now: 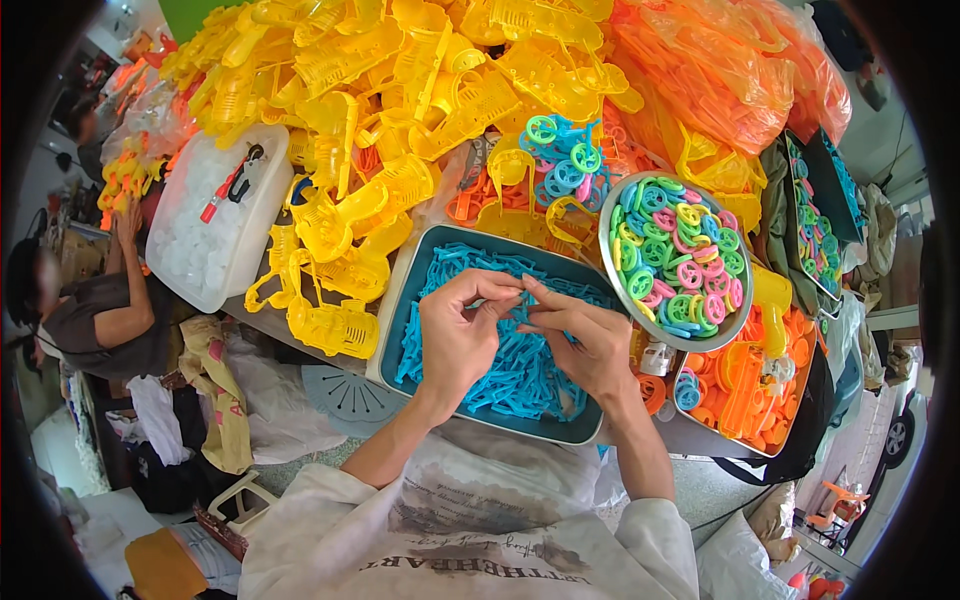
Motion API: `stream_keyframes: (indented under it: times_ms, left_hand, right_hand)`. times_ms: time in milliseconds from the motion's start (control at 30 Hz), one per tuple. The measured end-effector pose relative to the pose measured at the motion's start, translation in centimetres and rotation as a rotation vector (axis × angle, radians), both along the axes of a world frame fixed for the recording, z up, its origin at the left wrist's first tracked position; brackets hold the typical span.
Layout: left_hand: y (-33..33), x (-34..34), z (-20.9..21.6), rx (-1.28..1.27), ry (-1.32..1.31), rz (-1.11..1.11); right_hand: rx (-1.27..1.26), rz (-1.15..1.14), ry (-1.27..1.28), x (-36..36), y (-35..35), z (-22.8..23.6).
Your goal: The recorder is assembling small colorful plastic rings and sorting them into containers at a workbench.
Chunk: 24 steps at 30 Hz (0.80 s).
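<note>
My left hand (pixel 460 335) and my right hand (pixel 592 345) meet fingertip to fingertip above a dark teal tray (pixel 505 428). Both are closed in a pinch; whatever lies between the fingers is too small and covered to make out. Thin blue plastic pieces (pixel 500 385) fill the tray in a loose heap beneath my hands. Just right of the tray, a round metal bowl (pixel 698 344) holds small plastic wheels (pixel 688 275) in green, pink, blue and yellow.
Yellow plastic shells (pixel 340 70) pile up at the back, beside orange bags (pixel 700 70). A white tub (pixel 165 240) with a red-handled tool (pixel 222 195) stands left. Orange parts (pixel 745 390) fill a box at right. Another person (pixel 105 310) sits far left.
</note>
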<state>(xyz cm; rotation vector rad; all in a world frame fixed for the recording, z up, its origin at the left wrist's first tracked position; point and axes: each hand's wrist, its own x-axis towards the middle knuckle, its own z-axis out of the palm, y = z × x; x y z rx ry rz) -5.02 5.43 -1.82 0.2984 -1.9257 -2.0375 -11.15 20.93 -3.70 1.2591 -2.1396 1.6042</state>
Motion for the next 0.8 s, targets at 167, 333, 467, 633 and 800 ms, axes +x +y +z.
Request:
stream_keyframes:
  times_ms: [167,333,467,633,800]
  left_hand:
    - [-0.3,0.1,0.3,0.039,-0.018,-0.038]
    - [-1.0,0.0,0.0,0.156,-0.089,-0.116]
    - [-0.7,-0.1,-0.1,0.291,-0.100,-0.109]
    - [-0.6,-0.2,-0.4,0.367,-0.112,-0.128]
    - [-0.3,-0.1,-0.8,0.353,-0.022,-0.087]
  right_hand:
    - [-0.018,0.022,-0.073,0.0,0.0,0.2]
    - [-0.011,0.011,-0.063,0.2,0.0,0.1]
    - [-0.011,0.001,-0.044,0.2,-0.2,0.6]
    - [-0.047,-0.028,0.023,0.1,-0.2,0.6]
    - [-0.020,-0.032,0.038,0.1,-0.2,0.3]
